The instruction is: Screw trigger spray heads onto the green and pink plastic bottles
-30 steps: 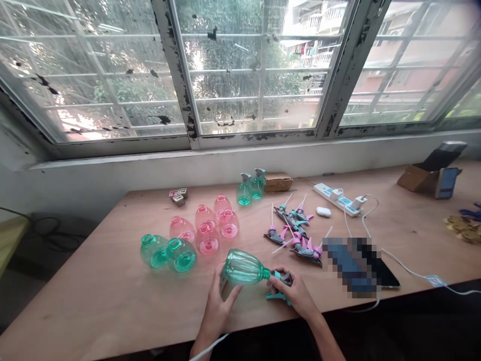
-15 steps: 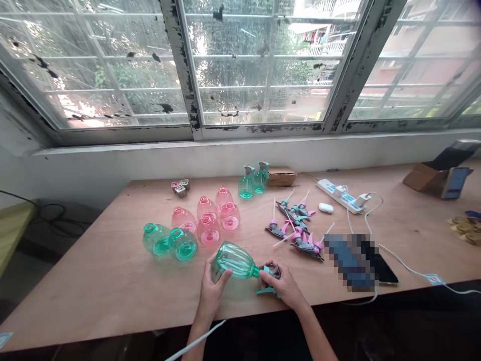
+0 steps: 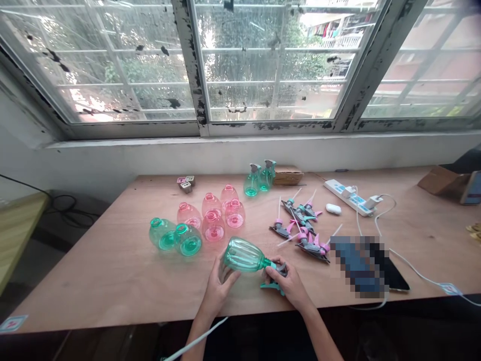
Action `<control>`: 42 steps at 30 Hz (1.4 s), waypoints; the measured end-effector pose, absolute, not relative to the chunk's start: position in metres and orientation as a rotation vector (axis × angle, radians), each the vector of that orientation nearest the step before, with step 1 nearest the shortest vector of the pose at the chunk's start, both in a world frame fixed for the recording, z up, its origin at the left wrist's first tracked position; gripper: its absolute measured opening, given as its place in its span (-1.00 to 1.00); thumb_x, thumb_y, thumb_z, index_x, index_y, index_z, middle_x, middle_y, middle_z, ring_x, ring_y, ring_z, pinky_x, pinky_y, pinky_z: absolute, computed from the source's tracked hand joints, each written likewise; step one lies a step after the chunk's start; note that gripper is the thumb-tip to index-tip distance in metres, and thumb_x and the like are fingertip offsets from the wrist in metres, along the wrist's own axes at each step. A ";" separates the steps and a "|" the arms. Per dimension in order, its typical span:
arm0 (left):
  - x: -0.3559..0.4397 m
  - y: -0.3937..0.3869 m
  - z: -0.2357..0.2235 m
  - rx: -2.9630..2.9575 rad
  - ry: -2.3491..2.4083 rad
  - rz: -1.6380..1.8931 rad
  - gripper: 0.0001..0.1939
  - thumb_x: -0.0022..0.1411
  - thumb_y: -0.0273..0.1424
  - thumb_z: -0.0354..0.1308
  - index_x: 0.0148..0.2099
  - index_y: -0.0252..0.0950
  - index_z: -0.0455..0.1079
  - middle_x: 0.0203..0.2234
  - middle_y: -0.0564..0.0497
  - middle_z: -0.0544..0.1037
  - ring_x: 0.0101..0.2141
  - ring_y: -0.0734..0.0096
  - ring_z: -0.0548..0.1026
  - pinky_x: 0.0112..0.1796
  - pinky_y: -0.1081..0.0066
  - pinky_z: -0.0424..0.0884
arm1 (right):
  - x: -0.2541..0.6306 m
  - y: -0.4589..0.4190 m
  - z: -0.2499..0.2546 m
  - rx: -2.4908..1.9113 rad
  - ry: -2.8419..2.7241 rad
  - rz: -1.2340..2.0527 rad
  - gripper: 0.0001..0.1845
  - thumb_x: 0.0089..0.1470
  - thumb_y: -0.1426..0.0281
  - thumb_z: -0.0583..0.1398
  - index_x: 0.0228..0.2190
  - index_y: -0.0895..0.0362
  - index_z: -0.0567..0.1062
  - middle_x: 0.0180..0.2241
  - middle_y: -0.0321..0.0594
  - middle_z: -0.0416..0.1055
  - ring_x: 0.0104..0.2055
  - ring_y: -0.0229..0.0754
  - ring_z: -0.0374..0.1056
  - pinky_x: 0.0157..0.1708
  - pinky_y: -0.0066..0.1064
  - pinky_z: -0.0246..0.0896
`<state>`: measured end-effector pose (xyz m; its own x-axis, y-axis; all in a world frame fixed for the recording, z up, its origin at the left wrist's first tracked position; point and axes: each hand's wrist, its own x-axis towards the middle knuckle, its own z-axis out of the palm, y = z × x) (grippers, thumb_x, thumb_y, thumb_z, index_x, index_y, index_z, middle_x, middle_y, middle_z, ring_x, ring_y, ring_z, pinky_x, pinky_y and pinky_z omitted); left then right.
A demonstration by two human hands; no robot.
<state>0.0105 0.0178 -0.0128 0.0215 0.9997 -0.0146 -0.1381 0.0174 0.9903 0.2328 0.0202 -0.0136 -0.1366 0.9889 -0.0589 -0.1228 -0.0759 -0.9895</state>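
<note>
My left hand [image 3: 219, 284] cups a tilted green bottle [image 3: 245, 254] near the bench's [image 3: 112, 286] front edge; my right hand [image 3: 293, 288] grips the spray head [image 3: 282, 269] at its neck, and keeping both aligned should let the threads seat evenly

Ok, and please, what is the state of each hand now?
Left hand: holding a green bottle near its base.
Right hand: holding the spray head.

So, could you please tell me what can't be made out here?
Head view: much of the dark device, pixelated.
Head view: part of the held spray head, behind the right hand.
Head view: gold items, cut off by the right edge.
Head view: markings on the small blocks, too small.
</note>
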 end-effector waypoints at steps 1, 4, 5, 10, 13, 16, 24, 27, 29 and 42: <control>0.010 0.018 -0.013 1.118 1.098 1.239 -0.33 0.19 -0.30 0.31 0.30 -0.09 0.19 0.24 -0.06 0.40 0.25 0.09 0.33 0.23 0.16 0.29 | 0.233 0.020 -0.012 -1.099 -1.177 1.414 -0.70 0.11 0.14 0.31 -0.30 0.12 0.48 -0.52 -0.31 0.54 -0.46 -0.16 0.43 -0.34 -0.30 0.36; 0.009 0.018 -0.016 1.157 1.114 1.237 -0.29 0.17 -0.31 0.33 0.31 -0.07 0.15 0.28 -0.05 0.34 0.28 0.07 0.28 0.26 0.13 0.23 | 0.232 0.019 -0.010 -1.099 -1.180 1.415 -0.70 0.12 0.15 0.31 -0.29 0.12 0.47 -0.55 -0.34 0.52 -0.46 -0.17 0.43 -0.34 -0.31 0.37; 0.009 0.018 -0.017 1.167 1.128 1.242 -0.28 0.16 -0.31 0.34 0.30 -0.07 0.14 0.27 -0.07 0.34 0.27 0.06 0.29 0.25 0.11 0.24 | 0.232 0.020 -0.010 -1.097 -1.183 1.415 -0.70 0.12 0.14 0.31 -0.30 0.12 0.47 -0.55 -0.34 0.52 -0.47 -0.17 0.43 -0.34 -0.32 0.36; 0.013 0.018 -0.019 1.239 1.217 1.272 -0.33 0.18 -0.29 0.33 0.27 -0.08 0.16 0.25 -0.08 0.33 0.26 0.06 0.30 0.24 0.10 0.25 | 0.232 0.021 -0.016 -1.106 -1.189 1.404 -0.69 0.12 0.13 0.30 -0.31 0.11 0.45 -0.58 -0.35 0.51 -0.49 -0.17 0.40 -0.36 -0.30 0.32; 0.015 0.017 -0.015 1.309 1.235 1.267 -0.34 0.19 -0.31 0.32 0.28 -0.06 0.19 0.32 -0.02 0.24 0.32 0.09 0.20 0.29 0.16 0.15 | 0.233 0.022 -0.019 -1.114 -1.181 1.383 -0.70 0.14 0.14 0.28 -0.25 0.09 0.42 -0.56 -0.36 0.51 -0.46 -0.16 0.40 -0.34 -0.29 0.31; 0.014 0.017 -0.012 1.335 1.241 1.246 -0.32 0.19 -0.30 0.32 0.30 -0.05 0.17 0.32 -0.02 0.25 0.31 0.12 0.21 0.29 0.17 0.14 | 0.234 0.021 -0.019 -1.107 -1.187 1.370 -0.71 0.14 0.16 0.29 -0.24 0.08 0.40 -0.55 -0.38 0.51 -0.44 -0.17 0.39 -0.33 -0.31 0.31; 0.013 0.019 -0.016 1.334 1.322 1.224 -0.29 0.18 -0.26 0.33 0.31 -0.07 0.13 0.25 -0.06 0.33 0.31 0.07 0.21 0.30 0.04 0.08 | 0.233 0.018 -0.018 -1.064 -1.200 1.435 -0.70 0.09 0.21 0.34 -0.22 0.08 0.42 -0.49 -0.39 0.50 -0.41 -0.18 0.42 -0.35 -0.33 0.37; 0.014 0.021 -0.016 1.353 1.304 1.271 -0.27 0.15 -0.30 0.36 0.30 -0.04 0.16 0.32 -0.03 0.22 0.34 0.09 0.12 0.33 0.09 0.00 | 0.234 0.020 -0.019 -1.075 -1.186 1.439 -0.70 0.09 0.22 0.34 -0.21 0.08 0.42 -0.53 -0.41 0.50 -0.44 -0.20 0.42 -0.35 -0.35 0.35; 0.015 0.021 -0.016 1.326 1.253 1.288 -0.30 0.16 -0.32 0.35 0.29 -0.04 0.18 0.32 -0.02 0.22 0.33 0.11 0.16 0.32 0.12 0.07 | 0.235 0.020 -0.019 -1.077 -1.185 1.443 -0.70 0.10 0.22 0.34 -0.21 0.08 0.42 -0.54 -0.41 0.51 -0.46 -0.20 0.42 -0.35 -0.35 0.35; 0.012 0.021 -0.020 1.223 1.180 1.298 -0.31 0.16 -0.32 0.34 0.28 -0.06 0.17 0.32 -0.06 0.25 0.32 0.09 0.21 0.29 0.12 0.15 | 0.233 0.017 -0.017 -1.069 -1.207 1.462 -0.68 0.10 0.18 0.33 -0.24 0.09 0.40 -0.56 -0.37 0.53 -0.47 -0.16 0.45 -0.34 -0.31 0.39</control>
<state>0.0117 0.0206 -0.0201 -0.0343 0.9970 0.0689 -0.0266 -0.0698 0.9972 0.2331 0.0174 -0.0171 -0.1909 0.9797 -0.0613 -0.1248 -0.0862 -0.9884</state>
